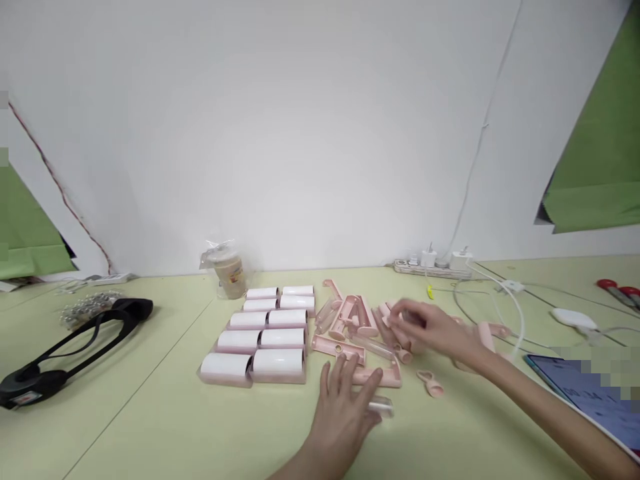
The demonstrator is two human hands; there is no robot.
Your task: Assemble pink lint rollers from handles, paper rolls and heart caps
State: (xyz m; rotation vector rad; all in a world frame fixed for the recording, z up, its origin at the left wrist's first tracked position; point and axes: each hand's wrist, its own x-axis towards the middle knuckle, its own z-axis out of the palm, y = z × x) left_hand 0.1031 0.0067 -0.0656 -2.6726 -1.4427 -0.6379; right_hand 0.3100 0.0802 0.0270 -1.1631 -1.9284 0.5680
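Observation:
My left hand (pixel 343 407) is low over the table, fingers spread, with a clear plastic cover (pixel 383 405) between thumb and index finger. Its fingertips reach a pink plastic holder (pixel 383 378) and another pink holder (pixel 337 348). Over the right side of the pile, my right hand (pixel 433 327) is slightly blurred, its fingers curled at a pink plastic part (pixel 387 313); their grip is partly hidden. Several pink holders and clear covers lie jumbled between the hands. A small pink loop-shaped piece (pixel 433 385) lies below my right hand.
Several white rolls (pixel 277 365) stand in two columns on the left. Behind them is a bagged cup (pixel 229 275). A black strap-like frame (pixel 75 347) lies far left. Chargers and a power strip (pixel 433 269) sit by the wall; a phone (pixel 585 393) lies right.

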